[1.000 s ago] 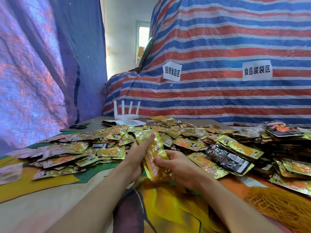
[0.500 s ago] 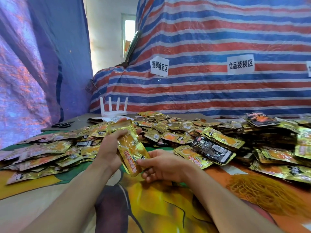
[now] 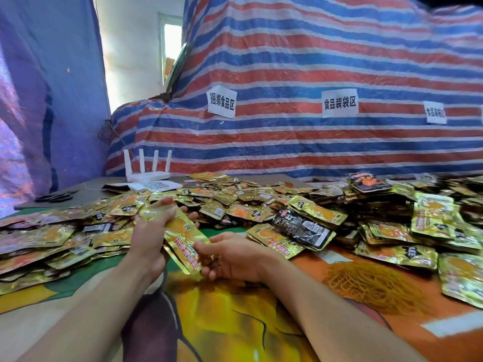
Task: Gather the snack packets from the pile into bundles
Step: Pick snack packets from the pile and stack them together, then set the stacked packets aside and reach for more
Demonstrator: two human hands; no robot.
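1. At the far left, black scissors (image 3: 56, 197) are seen lying on the grey worktop (image 3: 88, 193), in front of a blue tarpaulin (image 3: 65, 87).
2. Loose gold packets (image 3: 52, 239) are spread flat over the left part of the printed cloth (image 3: 230, 317).
3. Behind them, a white router (image 3: 147, 175) with four antennas is placed on the worktop, just beside a printed paper sheet (image 3: 154, 185).
4. The left hand (image 3: 149, 239) is held at the upper part of a small stack of gold packets (image 3: 183, 236). Its fingers (image 3: 167, 202) are curled round the stack, and the fingertips are shown past the far edge.
5. The stack is kept tilted just above the cloth, between the two hands and in front of the pile.
6. The lower end of the stack is pinched by the right hand (image 3: 235, 259): the thumb is laid on top and the other fingers are curled under it.
7. The pile of snack packets (image 3: 248, 202) is spread behind and to the right. A black packet (image 3: 303, 228) is lying on top of gold ones, near the right hand.
8. A heap of yellow rubber bands (image 3: 376, 286) is lying on the cloth in front of the pile.
9. A striped tarpaulin (image 3: 313, 61) is hung behind, with white paper labels (image 3: 339, 103) attached to it.
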